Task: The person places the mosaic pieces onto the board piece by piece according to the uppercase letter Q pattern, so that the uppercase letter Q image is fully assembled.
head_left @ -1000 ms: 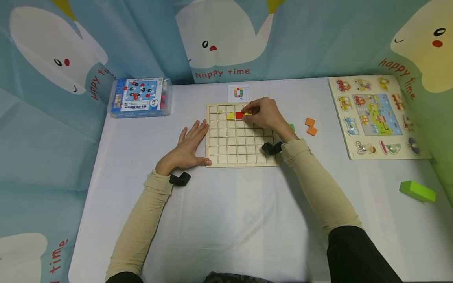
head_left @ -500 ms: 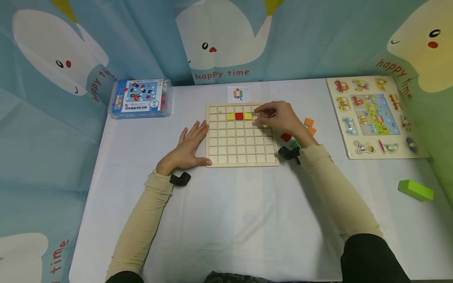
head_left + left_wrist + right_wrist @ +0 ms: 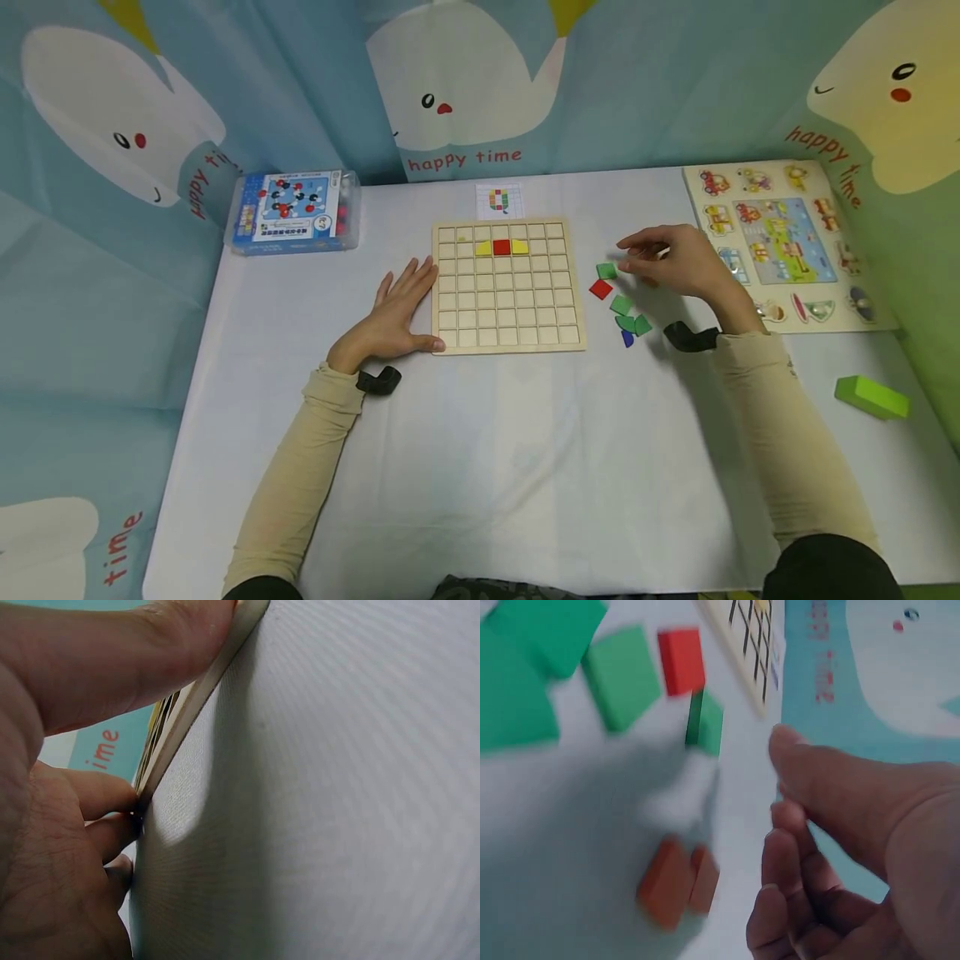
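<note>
A wooden grid board (image 3: 517, 318) holds a red square tile (image 3: 501, 247) between two yellow tiles (image 3: 483, 248) near its top. My left hand (image 3: 393, 312) rests at the board's left side, fingers spread and thumb at the lower corner; the left wrist view shows thumb (image 3: 150, 660) and fingertips against the edge. To the right of the board, my right hand (image 3: 678, 262) hovers with loosely bent fingers and nothing visible in them. Two orange tiles (image 3: 667, 885) lie below it in the right wrist view, mostly hidden by the hand in the head view.
Loose green tiles (image 3: 620, 305), a red tile (image 3: 601, 289) and a blue piece (image 3: 627, 338) lie right of the board. A pattern card (image 3: 498, 201) sits behind it. Farther out are a boxed set (image 3: 292, 212), a picture puzzle (image 3: 787, 242) and a green block (image 3: 872, 397).
My right hand has let go at the board's red and yellow row and moved right, past the loose tiles, over the orange ones. The left hand has stayed at the board's edge.
</note>
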The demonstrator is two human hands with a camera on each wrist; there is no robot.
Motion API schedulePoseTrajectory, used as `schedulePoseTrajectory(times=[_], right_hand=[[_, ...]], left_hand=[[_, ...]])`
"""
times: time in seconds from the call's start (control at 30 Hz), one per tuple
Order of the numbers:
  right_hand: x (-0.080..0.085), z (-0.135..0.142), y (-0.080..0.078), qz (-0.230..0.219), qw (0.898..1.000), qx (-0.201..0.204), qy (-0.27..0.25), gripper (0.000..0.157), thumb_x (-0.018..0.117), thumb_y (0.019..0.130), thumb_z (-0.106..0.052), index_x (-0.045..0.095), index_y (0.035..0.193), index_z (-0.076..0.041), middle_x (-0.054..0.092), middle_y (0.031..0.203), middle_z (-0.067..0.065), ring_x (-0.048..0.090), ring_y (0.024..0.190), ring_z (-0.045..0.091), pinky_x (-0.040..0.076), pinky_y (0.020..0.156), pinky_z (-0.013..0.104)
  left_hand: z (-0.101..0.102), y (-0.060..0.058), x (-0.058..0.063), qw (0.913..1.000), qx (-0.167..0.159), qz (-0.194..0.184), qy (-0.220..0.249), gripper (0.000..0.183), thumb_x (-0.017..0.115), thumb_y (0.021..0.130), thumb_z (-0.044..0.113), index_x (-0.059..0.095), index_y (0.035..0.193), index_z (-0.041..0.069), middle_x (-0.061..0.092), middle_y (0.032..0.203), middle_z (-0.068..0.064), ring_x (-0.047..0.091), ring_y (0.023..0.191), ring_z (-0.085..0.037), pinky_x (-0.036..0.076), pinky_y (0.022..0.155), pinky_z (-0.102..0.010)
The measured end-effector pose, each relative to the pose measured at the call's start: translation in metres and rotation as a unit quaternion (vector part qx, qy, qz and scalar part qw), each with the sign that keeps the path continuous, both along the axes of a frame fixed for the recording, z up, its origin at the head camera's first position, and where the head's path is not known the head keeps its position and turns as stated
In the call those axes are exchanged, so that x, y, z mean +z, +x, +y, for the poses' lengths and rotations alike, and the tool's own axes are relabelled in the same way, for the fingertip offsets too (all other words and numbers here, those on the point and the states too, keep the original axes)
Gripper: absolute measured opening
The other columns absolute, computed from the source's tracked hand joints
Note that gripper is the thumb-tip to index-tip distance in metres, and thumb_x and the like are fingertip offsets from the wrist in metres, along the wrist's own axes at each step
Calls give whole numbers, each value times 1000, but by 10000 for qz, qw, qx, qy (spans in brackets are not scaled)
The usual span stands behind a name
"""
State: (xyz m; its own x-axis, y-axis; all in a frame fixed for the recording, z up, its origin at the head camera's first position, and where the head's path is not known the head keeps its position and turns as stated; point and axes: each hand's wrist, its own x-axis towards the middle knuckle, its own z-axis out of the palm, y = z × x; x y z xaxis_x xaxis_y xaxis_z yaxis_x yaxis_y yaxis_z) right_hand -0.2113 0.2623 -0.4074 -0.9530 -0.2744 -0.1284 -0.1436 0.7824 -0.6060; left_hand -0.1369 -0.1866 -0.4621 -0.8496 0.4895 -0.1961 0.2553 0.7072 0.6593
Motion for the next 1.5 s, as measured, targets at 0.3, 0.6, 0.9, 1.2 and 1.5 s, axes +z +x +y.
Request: schedulePoseTrajectory(times=[0.3,0.6,0.9,1.2,1.5], right_hand=[[-9,21,-2,-305,9973,-493,458,45,76,99,-32,72,129,2,69,123,29,60,103,38,45,76,36],[-21,19,-1,165,9955,-804,473,37,79,96,-27,73,116,3,73,109,28,63,91,33,45,67,27],[-21,15,-3,-239,9966,-661,423,40,78,97,-28,71,122,2,69,116,28,61,98,35,48,69,26],[-17,-2,-6,33,9997,37,232,36,84,92,-19,76,124,-3,67,121,25,56,107,38,45,84,45],[-25,-10,-7,362,9970,543,406,27,86,89,-11,82,114,-3,74,105,19,52,91,28,40,74,38]], left_hand=[[-1,0,-2,10000,3,6,0,122,89,85,36,7,171,4,0,181,-11,-11,167,-30,-15,131,-55],[1,1,-1,10000,20,-24,-1,123,89,84,36,8,171,4,0,181,-10,-12,167,-29,-16,131,-54],[0,0,0,10000,28,18,-7,122,89,85,35,8,171,4,0,181,-11,-11,167,-29,-15,131,-55],[-2,-1,-1,10000,19,11,-15,122,89,85,36,9,171,4,1,181,-10,-11,167,-29,-15,132,-54],[-2,-1,-4,10000,-6,30,-17,122,89,85,37,8,171,5,0,181,-10,-11,167,-29,-15,131,-55]])
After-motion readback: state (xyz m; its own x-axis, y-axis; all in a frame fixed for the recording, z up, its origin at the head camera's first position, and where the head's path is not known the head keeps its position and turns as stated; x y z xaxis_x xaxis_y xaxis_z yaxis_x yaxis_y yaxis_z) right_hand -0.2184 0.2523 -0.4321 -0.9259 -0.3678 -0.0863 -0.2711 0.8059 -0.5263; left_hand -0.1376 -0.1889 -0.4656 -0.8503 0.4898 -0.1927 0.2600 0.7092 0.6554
